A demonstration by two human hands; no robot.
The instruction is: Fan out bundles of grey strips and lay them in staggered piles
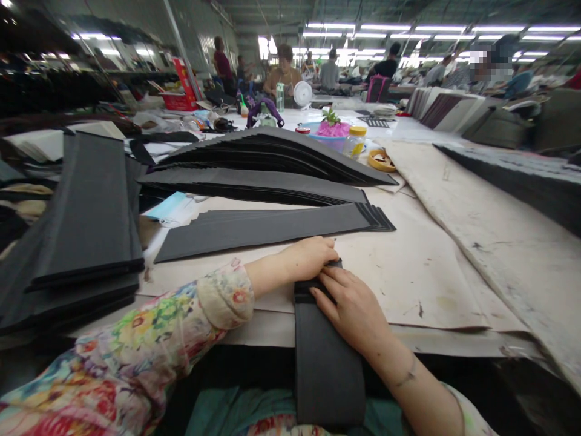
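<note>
Dark grey strip (329,363), lying lengthwise toward the person on the pale-covered counter (454,342). Its far end rests beneath both hands; its near end runs past the counter's near edge and over the lap (240,412).

Left hand (313,253): at the strip's far end, fingers bent downward; the fingertips are partly hidden, so how far its grip is closed cannot be told. Right hand (354,300): laid across the strip, touching or just beside the left, fingers close together and slightly bent, thumb on the strip's surface; whether its grip pinches the material cannot be told.

Open room: widest to the right of the hands, where the pale sheet (417,272) lies bare out to its right-hand border; narrow beyond the left hand, where the long edge of a fanned pile (258,231) slants close by.

Counts: one strip under the hands; one fanned pile, at least four ends stepped at its right; two thicker stacks behind it, the low stack (254,177) and the arched stack (276,140), layers too fine to count; one yellow bowl (381,161), one yellow-lidded jar (354,145) and one white fan (302,94) farther back.
</note>
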